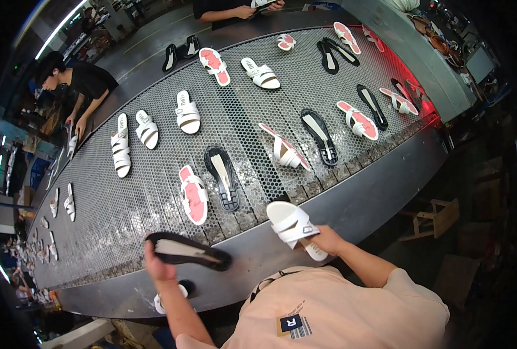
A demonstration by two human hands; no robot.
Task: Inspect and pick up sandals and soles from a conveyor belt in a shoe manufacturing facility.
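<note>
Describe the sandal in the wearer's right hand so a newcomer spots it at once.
Start at the mesh conveyor and its grey metal edge nearest the wearer. Over that edge, the right hand holds a white sandal with broad straps and a small buckle. Unlike the other white sandals on the conveyor, it is in hand; the left hand holds a black sole.

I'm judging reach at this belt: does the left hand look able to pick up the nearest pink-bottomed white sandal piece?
Probably not right now: the left hand is holding a black sole. The pink-bottomed white sandal piece lies close by on the mesh belt, with nothing on top of it.
</note>
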